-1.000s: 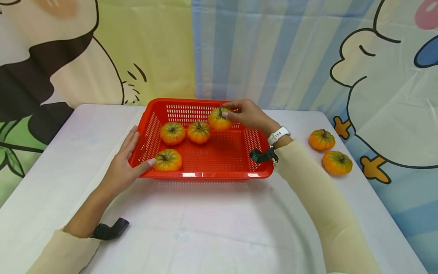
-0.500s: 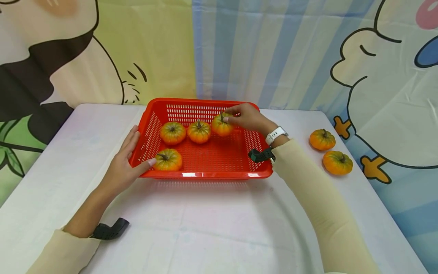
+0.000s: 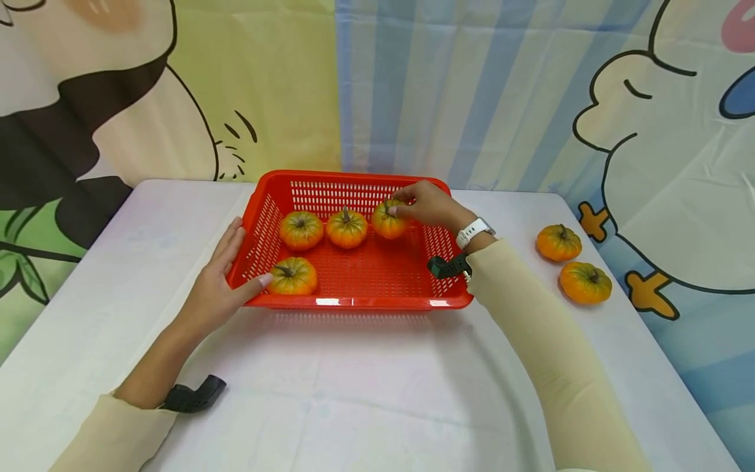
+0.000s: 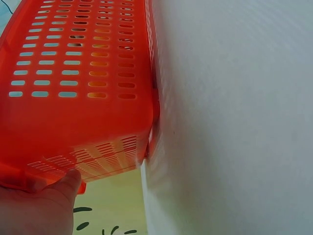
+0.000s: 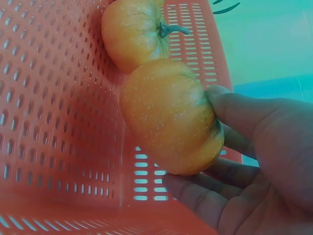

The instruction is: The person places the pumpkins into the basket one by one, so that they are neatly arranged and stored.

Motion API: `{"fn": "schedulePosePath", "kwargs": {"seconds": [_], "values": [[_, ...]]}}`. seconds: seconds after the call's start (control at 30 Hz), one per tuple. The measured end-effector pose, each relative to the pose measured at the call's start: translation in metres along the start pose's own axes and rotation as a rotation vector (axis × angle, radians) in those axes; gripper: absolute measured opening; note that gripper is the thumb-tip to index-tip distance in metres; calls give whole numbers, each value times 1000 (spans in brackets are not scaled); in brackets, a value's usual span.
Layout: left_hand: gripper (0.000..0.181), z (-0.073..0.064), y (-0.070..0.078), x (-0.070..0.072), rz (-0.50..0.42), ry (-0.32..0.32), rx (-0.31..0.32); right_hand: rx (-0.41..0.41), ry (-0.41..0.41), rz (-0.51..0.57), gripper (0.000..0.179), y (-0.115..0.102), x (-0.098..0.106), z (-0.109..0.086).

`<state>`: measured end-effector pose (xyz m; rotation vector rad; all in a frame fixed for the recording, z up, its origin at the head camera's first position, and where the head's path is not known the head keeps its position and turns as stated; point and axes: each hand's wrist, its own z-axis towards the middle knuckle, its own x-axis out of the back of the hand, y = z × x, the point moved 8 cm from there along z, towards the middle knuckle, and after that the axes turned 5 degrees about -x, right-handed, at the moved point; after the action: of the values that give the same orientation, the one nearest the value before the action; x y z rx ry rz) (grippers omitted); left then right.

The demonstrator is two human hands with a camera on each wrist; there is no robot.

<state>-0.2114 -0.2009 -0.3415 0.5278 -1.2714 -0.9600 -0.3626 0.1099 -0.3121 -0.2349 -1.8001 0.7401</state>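
A red plastic basket (image 3: 354, 302) with slotted walls stands on the table. My left hand (image 3: 212, 288) holds its near left corner, thumb over the rim and fingers along the outer left wall. In the left wrist view, part of that hand (image 4: 51, 203) lies against the basket's outside. My right hand (image 3: 430, 204) grips a small orange pumpkin (image 3: 386, 223) inside the basket, at the back right. The right wrist view shows thumb and fingers around this pumpkin (image 5: 168, 115). Beside it sits a stemmed pumpkin (image 3: 346, 229); another pumpkin (image 3: 301, 231) lies farther left, and one pumpkin (image 3: 293, 276) near the front left.
Two more pumpkins, one behind (image 3: 558, 242) and one in front (image 3: 585, 283), lie on the white table (image 3: 366, 393) right of the basket. A cartoon-printed curtain (image 3: 401, 85) hangs behind the table.
My right hand has lowered the pumpkin into the basket and moved it slightly right. The left hand stays at the basket corner.
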Motion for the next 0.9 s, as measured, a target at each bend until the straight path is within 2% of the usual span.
{"fn": "schedulePosePath", "kwargs": {"seconds": [0.43, 0.67, 0.9], "values": [[90, -1, 4, 0, -2, 0, -4, -26, -57, -48, 44, 7, -8, 4], [90, 0, 4, 0, 2, -2, -1, -49, -88, -40, 44, 10, -14, 7], [89, -1, 4, 0, -1, 2, -13, -31, -84, -36, 44, 9, -17, 6]]}}
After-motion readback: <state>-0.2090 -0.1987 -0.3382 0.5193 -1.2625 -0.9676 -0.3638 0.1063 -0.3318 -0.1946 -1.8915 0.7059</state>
